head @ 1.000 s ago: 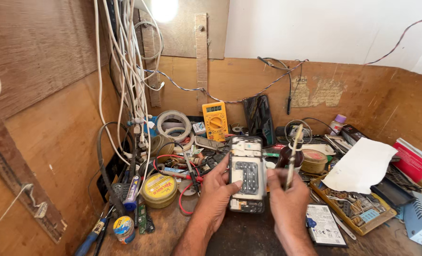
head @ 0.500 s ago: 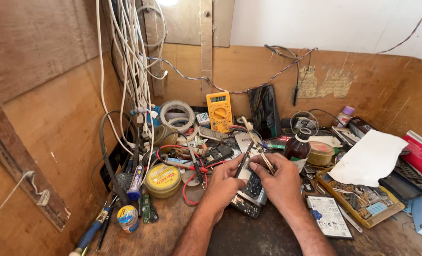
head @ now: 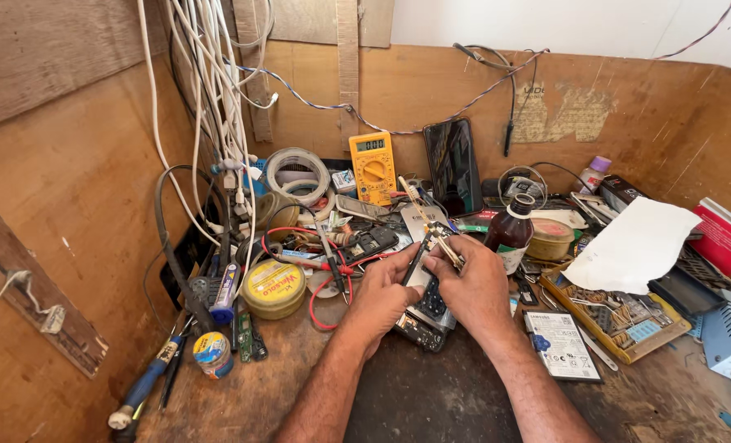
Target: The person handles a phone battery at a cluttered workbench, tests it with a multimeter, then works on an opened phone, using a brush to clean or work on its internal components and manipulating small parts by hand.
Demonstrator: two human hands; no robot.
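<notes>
Your two hands are covering most of the opened mobile phone [head: 428, 297], so only its upper end, a strip of dark keypad and its lower corner are showing; the fine parts on its board are too small to make out. Your left hand [head: 384, 297] is gripping the phone's left edge, fingers curled closed around it. Your right hand [head: 474, 289] is closing on the phone's top right, its fingertips pinching something thin there that cannot be identified. Both forearms are running off the lower picture edge.

The phone is lying tilted above the bench, its long axis running from the lower end near you up and slightly away toward the back wall, with the keypad facing up.

You are working over a scuffed wooden bench [head: 431, 402] boxed in by plywood walls. Behind the phone, a yellow multimeter [head: 373, 168] and a dark tablet [head: 453, 166] are leaning against the back wall. A brown glass bottle [head: 511, 231] is standing just beside your right hand. A round yellow tin [head: 274, 288] is sitting to the left, near red leads. A flat battery [head: 562, 344] is lying to the right of your right wrist. White cables [head: 209, 98] are hanging down the left corner.
</notes>
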